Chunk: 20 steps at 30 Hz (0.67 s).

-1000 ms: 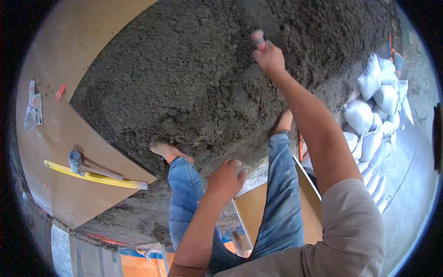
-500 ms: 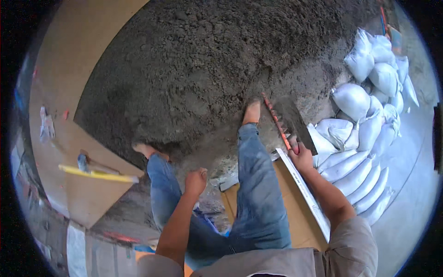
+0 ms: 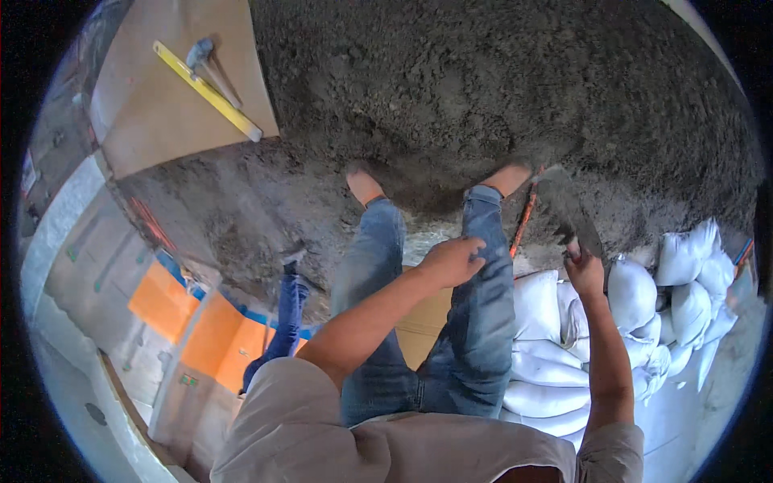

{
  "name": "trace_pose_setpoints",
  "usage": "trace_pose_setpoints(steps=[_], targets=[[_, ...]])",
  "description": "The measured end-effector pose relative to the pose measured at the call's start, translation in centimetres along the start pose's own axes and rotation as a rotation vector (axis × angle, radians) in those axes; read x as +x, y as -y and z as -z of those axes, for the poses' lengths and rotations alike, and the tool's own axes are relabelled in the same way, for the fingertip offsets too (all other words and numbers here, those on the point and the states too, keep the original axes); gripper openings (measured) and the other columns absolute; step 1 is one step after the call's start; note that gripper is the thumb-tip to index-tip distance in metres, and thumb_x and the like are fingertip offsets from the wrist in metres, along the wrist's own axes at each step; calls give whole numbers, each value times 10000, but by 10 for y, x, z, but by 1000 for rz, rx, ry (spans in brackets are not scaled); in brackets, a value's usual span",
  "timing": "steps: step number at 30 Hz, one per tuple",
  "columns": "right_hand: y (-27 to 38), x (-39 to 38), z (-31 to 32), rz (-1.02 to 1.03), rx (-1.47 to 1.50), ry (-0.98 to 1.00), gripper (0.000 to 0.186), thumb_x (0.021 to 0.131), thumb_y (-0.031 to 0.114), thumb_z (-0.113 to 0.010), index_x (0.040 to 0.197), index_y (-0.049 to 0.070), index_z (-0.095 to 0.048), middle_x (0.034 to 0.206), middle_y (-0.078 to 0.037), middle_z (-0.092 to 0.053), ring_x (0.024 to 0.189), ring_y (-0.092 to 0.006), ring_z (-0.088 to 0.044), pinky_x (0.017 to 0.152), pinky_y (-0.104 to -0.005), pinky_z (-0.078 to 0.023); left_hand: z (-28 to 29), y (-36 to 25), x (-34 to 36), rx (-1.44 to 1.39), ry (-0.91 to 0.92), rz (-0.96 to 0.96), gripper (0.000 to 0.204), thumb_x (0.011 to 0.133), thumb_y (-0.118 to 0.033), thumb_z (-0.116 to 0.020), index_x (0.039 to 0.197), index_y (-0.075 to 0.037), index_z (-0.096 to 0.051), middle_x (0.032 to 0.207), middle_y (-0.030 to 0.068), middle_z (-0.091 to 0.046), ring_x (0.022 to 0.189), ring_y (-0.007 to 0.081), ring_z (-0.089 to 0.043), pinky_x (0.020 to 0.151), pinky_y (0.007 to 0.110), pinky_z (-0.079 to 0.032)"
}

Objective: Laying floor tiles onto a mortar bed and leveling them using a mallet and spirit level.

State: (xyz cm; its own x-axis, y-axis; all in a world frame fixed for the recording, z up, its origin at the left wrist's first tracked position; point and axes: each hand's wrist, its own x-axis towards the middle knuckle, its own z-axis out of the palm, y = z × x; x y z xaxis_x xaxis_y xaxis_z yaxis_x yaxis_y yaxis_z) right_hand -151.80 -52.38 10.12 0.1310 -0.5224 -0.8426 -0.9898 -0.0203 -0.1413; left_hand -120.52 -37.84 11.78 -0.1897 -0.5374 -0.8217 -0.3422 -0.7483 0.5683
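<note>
My right hand (image 3: 586, 271) is closed around the handle of a plastering trowel (image 3: 573, 208). Its grey, blurred blade lies over the dark wet mortar (image 3: 451, 88), just beyond several white sacks. Above my right thigh hovers my left hand (image 3: 452, 262), its fingers loosely bent and slightly apart with nothing visible in them. A thin orange-red rod (image 3: 525, 217) lies left of the trowel, apart from both hands. My bare feet rest at the near edge of the mortar.
A yellow level (image 3: 208, 92) and a mallet (image 3: 200, 53) lie on a tan board (image 3: 153, 121) at upper left. White filled sacks (image 3: 547, 366) are heaped at right. Another person's leg (image 3: 287, 314) shows at left, near orange panels (image 3: 213, 342).
My view has swung left, so the board and level sit higher and the sacks lower. The right hand keeps the trowel, now farther from the rod. My left hand has moved across to the right thigh.
</note>
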Motion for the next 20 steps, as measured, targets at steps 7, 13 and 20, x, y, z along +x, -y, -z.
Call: trace_pose_setpoints(steps=[7, 13, 20], targets=[[99, 105, -48, 158, -197, 34, 265, 766, 250, -644, 928, 41, -640, 804, -216, -664, 777, -431, -641, 710, -492, -510, -21, 87, 26, 58, 86, 71, 387, 881, -312, -599, 1150, -35, -572, 1147, 182, -608, 1041, 355, -606, 849, 457, -512], [286, 227, -158, 389, -292, 44, 285, 801, 289, -595, 870, 20, -662, 888, -249, -658, 868, -434, -631, 778, -486, -514, -5, 114, 8, -145, 41, -77, 389, 880, -316, -589, 1104, 1, -561, 1083, 215, -606, 960, 378, -633, 798, 488, -530], [395, 194, -181, 389, -346, -32, 287, 784, 293, -594, 923, 64, -697, 968, -255, -670, 997, -362, -645, 920, -423, -485, 43, 134, -10, -174, 57, -97, 458, 882, -374, -599, 1178, -27, -561, 1153, 208, -582, 1014, 399, -617, 837, 495, -528]])
